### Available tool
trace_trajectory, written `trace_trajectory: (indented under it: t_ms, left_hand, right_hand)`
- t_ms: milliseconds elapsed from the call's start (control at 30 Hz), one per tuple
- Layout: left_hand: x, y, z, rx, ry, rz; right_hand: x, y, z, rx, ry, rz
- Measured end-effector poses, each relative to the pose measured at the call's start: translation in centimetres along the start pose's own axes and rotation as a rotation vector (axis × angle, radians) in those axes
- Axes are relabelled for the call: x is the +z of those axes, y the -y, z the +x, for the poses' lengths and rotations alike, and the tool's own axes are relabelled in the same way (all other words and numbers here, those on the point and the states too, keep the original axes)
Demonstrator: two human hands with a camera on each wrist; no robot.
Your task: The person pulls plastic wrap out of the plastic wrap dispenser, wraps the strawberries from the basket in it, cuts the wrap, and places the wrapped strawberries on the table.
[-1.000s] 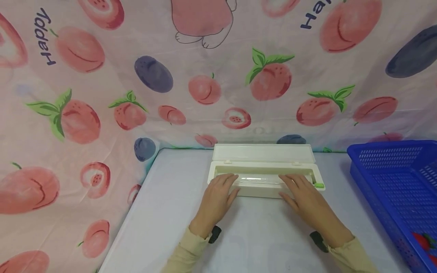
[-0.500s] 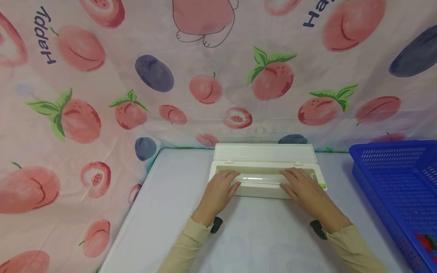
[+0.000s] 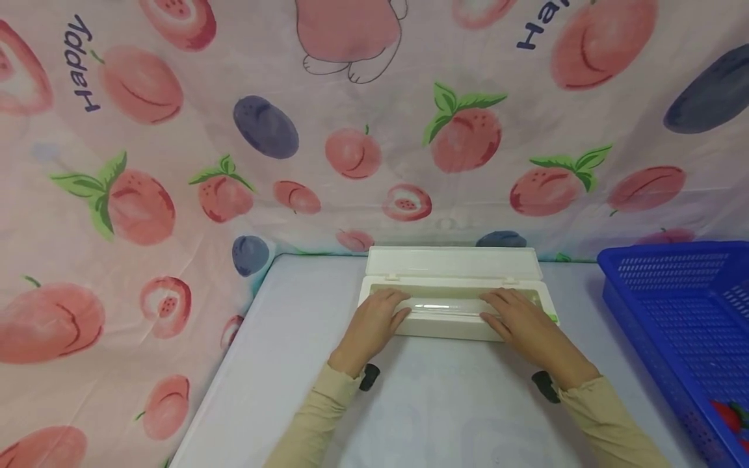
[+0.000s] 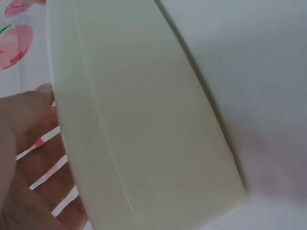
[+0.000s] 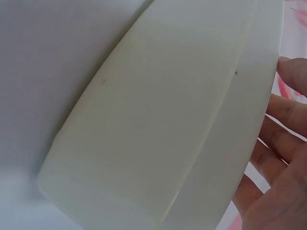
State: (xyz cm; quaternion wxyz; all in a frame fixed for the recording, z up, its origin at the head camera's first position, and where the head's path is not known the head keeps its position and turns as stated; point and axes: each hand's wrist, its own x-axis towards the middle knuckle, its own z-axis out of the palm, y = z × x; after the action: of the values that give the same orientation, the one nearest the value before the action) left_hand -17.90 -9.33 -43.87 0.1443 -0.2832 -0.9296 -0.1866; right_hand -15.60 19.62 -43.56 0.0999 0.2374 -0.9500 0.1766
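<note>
A long white box (image 3: 447, 329) stands with its hinged lid (image 3: 453, 262) raised at the back; a clear, shiny roll (image 3: 445, 307) lies inside. My left hand (image 3: 367, 328) is over the left part of the box, its thumb near the front rim and its fingers reaching over the inside. Over the right part, my right hand (image 3: 529, 328) lies in a mirrored way. Both wrist views show the box's front wall (image 4: 144, 115), (image 5: 158, 115), with thumb and spread, slightly bent fingers beyond its upper edge. Whether the fingertips touch the roll is hidden.
At the right stands a blue plastic basket (image 3: 649, 364) with red and green items (image 3: 725, 416) in its near part. A fruit-patterned cloth (image 3: 351, 97) hangs behind and to the left of the white table (image 3: 433, 409). A green piece (image 3: 552, 318) shows at the box's right end.
Since a second ago both hands have shifted slightly forward over the box, and their thumbs have come up to its front rim. The box has hardly moved.
</note>
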Motion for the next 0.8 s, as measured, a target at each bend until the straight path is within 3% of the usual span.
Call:
trace_trajectory:
  t_ms: [400,800]
  left_hand:
    - [0.0,0.3,0.0,-0.078,0.136,-0.083]
    - [-0.7,0.5,0.2,-0.103,0.167,-0.174]
  right_hand:
    - [-0.2,-0.7,0.2,-0.016,0.050,0.033]
    - [-0.6,-1.3,0.4,-0.064,0.078,0.052]
